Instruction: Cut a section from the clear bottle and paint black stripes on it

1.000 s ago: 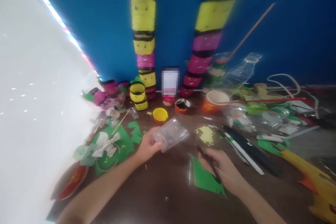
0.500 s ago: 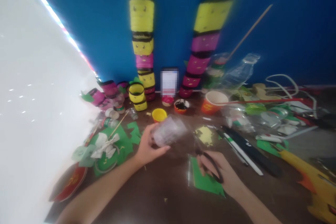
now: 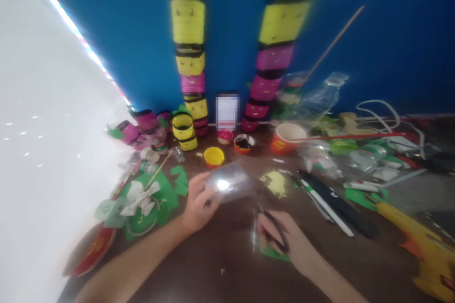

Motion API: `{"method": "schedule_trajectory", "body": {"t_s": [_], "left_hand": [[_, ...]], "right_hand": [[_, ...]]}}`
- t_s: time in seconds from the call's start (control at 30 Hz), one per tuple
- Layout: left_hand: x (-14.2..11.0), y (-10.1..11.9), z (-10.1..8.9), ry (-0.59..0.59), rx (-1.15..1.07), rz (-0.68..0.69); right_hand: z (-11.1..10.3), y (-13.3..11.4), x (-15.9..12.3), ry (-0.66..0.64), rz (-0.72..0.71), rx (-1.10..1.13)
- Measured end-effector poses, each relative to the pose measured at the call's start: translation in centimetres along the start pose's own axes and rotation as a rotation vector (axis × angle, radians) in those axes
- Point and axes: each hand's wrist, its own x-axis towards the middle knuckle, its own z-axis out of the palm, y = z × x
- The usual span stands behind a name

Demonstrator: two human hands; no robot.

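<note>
A person's left hand (image 3: 199, 203) held a clear plastic bottle section (image 3: 231, 182) above the middle of a dark brown tabletop (image 3: 185, 270), its fingers curled closely about the piece's left end, while the right hand (image 3: 284, 236) gripped a pair of black-handled scissors (image 3: 282, 234), nearer the front edge. The section lay up and to the left of the right hand, toward the back edge, with its long axis running roughly crosswise, nearly parallel to that edge, and its free end turned to the right. The left hand was the nearer of the two, touching the plastic; the right stood a short way off, fingers wrapped about the handle loops. The scissors pointed toward the back edge with a lean to the left, in the direction of the section's free end. Blur hid the blades: how widely they were parted, or whether they met the plastic, could not be told. A green sheet (image 3: 275, 254) lay partly beneath the right hand, and a pale yellow scrap (image 3: 275, 183) sat just beyond the section's right end. A small yellow bowl (image 3: 213, 156) stood behind the section, closer to the back edge, and a yellow glue gun (image 3: 401, 225) lay toward the right edge.
</note>
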Motion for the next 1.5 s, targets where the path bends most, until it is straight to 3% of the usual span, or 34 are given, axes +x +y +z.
{"method": "schedule_trajectory", "body": {"t_s": [0.23, 0.4, 0.53, 0.87, 1.0, 1.23, 1.4, 1.5], "left_hand": [[-1.3, 0.1, 0.0, -0.046, -0.062, 0.005], [-2.1, 0.1, 0.5, 0.056, -0.124, -0.13], [-2.6, 0.1, 0.6, 0.059, -0.19, -0.24], [-3.5, -0.6, 0.7, 0.058, -0.208, -0.29], [-3.0, -0.5, 0.7, 0.072, -0.177, -0.239], [-1.7, -0.8, 0.2, 0.05, -0.06, 0.002], [-1.8, -1.2, -0.2, -0.018, -0.026, 0.017], [-2.2, -1.1, 0.0, 0.015, -0.035, 0.014]], "right_hand": [[0.2, -1.0, -0.1, 0.046, 0.072, -0.037], [0.1, -1.0, -0.2, 0.059, -0.002, -0.166], [0.0, -0.6, -0.1, 0.089, -0.045, -0.257], [-0.4, -0.2, 0.3, 0.118, -0.111, -0.416], [-0.4, 0.0, 0.4, 0.123, -0.092, -0.375], [-0.7, -0.9, 0.2, 0.106, -0.07, -0.193], [-0.8, -1.1, 0.1, 0.065, -0.077, -0.026], [-0.3, -1.0, 0.0, 0.033, -0.045, -0.042]]}}
